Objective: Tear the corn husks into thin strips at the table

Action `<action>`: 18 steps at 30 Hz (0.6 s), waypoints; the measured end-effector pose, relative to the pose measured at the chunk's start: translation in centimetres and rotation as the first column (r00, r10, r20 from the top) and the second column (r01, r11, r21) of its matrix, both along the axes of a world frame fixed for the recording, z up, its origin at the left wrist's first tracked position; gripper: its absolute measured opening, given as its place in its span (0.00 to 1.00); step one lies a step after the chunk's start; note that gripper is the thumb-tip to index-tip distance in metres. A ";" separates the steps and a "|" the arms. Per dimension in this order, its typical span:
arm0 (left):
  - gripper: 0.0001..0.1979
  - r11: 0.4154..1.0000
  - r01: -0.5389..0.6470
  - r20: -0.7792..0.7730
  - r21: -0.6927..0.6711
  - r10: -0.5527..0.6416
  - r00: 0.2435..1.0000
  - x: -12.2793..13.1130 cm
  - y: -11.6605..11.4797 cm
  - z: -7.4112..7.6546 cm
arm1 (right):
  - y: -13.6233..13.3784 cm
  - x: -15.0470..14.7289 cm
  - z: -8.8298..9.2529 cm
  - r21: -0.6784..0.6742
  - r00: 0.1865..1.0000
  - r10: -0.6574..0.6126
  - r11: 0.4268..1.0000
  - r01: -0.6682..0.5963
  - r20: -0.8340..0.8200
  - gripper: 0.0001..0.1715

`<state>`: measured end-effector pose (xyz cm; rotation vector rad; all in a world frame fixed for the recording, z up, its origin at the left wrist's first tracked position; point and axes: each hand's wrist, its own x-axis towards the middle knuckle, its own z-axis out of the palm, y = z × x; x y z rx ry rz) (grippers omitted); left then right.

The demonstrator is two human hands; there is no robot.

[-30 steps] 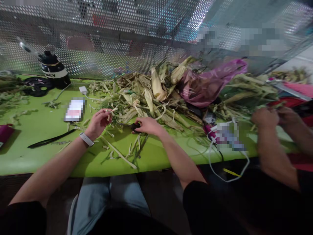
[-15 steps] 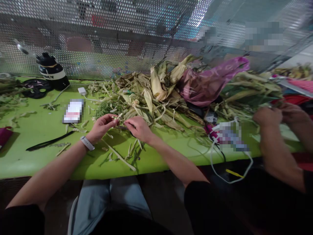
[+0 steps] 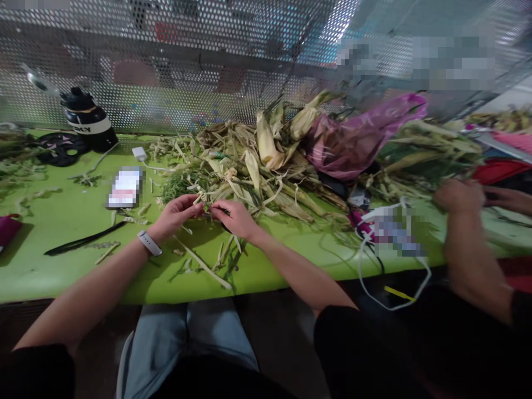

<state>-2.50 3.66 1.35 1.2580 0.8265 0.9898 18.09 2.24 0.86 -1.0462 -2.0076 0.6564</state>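
Observation:
My left hand, with a pale watch on its wrist, pinches a small bundle of pale corn husk strips between thumb and fingers. Close beside it, my right hand is closed, its fingertips almost meeting the left ones. A small dark thing shows at the right fingers, too hidden to name. Just behind both hands lie a heap of dry corn husks and a clump of thin green shreds. Loose pale strips are scattered on the green tabletop in front.
To the left are a phone, a black strap-like strip, a dark bottle and a black fan-like object. A pink plastic bag sits on the husks. At right, a co-worker's hands work near white cables.
My hands have shifted slightly, and the fingertips sit closer together around the strips. At right, the co-worker's hands have moved a little apart.

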 end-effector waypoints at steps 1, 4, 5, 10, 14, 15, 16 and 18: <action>0.18 1.000 0.001 -0.021 0.008 0.000 1.000 0.0 -0.1 0.0 | 0.0 0.0 -0.1 0.011 1.000 0.014 1.000 -0.014 0.004 0.13; 0.16 1.000 -0.021 -0.006 0.008 0.021 1.000 0.3 -0.2 -0.2 | 0.1 -0.2 -0.4 0.031 0.999 0.019 0.999 -0.020 0.027 0.13; 0.15 0.999 -0.042 0.031 -0.007 0.042 0.999 0.4 -0.3 -0.2 | 0.0 -0.2 -0.4 0.030 0.999 0.015 0.999 -0.016 0.038 0.13; 0.15 0.976 -0.197 0.317 -0.092 0.216 0.924 0.4 0.1 -0.1 | -0.4 -0.1 0.2 -0.055 0.986 0.139 0.989 -0.135 0.091 0.14; 0.15 0.961 -0.190 0.414 -0.198 0.258 0.873 0.0 0.6 0.0 | -1.4 0.3 1.5 -0.245 0.885 0.456 0.872 -0.424 0.095 0.17; 0.15 0.961 -0.173 0.413 -0.216 0.251 0.875 -0.1 0.7 0.0 | -1.6 0.4 1.8 -0.289 0.861 0.499 0.842 -0.456 0.093 0.20; 0.15 0.961 -0.155 0.408 -0.229 0.239 0.881 -0.1 0.7 -0.1 | -1.8 0.6 2.0 -0.310 0.858 0.507 0.832 -0.460 0.089 0.22; 0.15 0.962 -0.123 0.391 -0.245 0.214 0.895 -0.1 0.7 -0.2 | -1.9 0.8 2.2 -0.286 0.911 0.409 0.879 -0.381 0.044 0.25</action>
